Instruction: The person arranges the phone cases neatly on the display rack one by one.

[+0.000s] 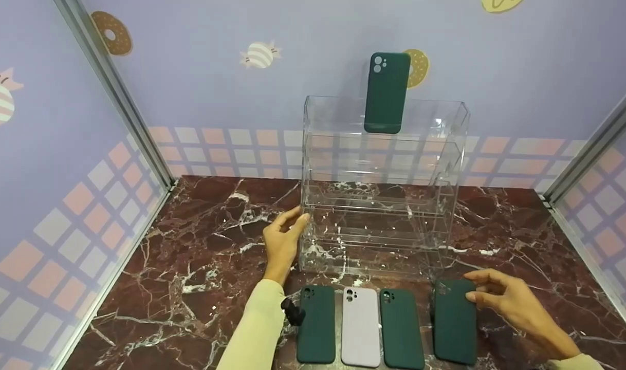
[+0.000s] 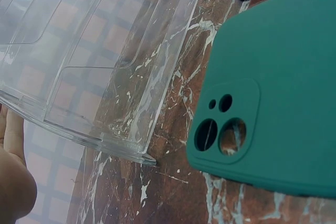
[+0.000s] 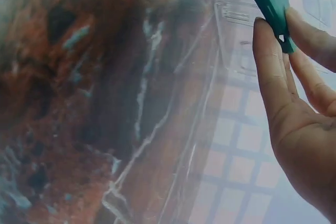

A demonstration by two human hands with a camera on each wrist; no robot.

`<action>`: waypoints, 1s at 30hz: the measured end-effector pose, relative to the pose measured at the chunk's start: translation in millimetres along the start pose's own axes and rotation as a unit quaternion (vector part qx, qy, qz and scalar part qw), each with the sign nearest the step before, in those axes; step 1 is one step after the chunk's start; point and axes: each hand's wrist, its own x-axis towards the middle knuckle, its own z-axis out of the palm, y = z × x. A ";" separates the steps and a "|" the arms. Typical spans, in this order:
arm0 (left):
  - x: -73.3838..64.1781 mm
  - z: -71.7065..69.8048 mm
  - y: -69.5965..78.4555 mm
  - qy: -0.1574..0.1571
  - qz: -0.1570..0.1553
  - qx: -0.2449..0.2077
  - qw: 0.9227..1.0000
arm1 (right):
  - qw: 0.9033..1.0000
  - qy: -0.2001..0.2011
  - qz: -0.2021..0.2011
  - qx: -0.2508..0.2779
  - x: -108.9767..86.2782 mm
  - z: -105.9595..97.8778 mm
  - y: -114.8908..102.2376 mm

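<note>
A tiered clear acrylic display rack (image 1: 380, 246) stands on the marble table. At its left side wall, my left hand (image 1: 283, 241) touches the rack with extended fingers; part of that hand (image 2: 16, 177) shows in the left wrist view. My right hand (image 1: 508, 298) pinches the right edge of a dark green phone case (image 1: 455, 329) between thumb and fingers. That same phone case (image 3: 270, 3) appears edge-on in the right wrist view. Another green phone case (image 1: 387, 92) stands upright in the rack's top rear tier.
Three more phone cases lie in a row before the rack: a green case (image 1: 317, 329), a pale lilac case (image 1: 361, 329) and a green case (image 1: 403, 331). A patterned wall (image 1: 215, 77) rises behind the rack, with side panels left and right.
</note>
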 end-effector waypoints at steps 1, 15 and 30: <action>0.0 -0.2 -0.1 0.000 -0.001 0.000 1.000 | 1.000 0.004 -0.003 0.001 -0.3 -0.6 -1.7; 0.9 0.4 1.4 0.006 -0.018 0.000 1.000 | 0.992 0.082 -0.098 -0.004 2.8 -2.4 -24.7; -0.2 0.7 1.0 0.005 -0.015 -0.003 1.000 | 0.980 0.147 -0.136 -0.013 27.4 -6.0 -56.9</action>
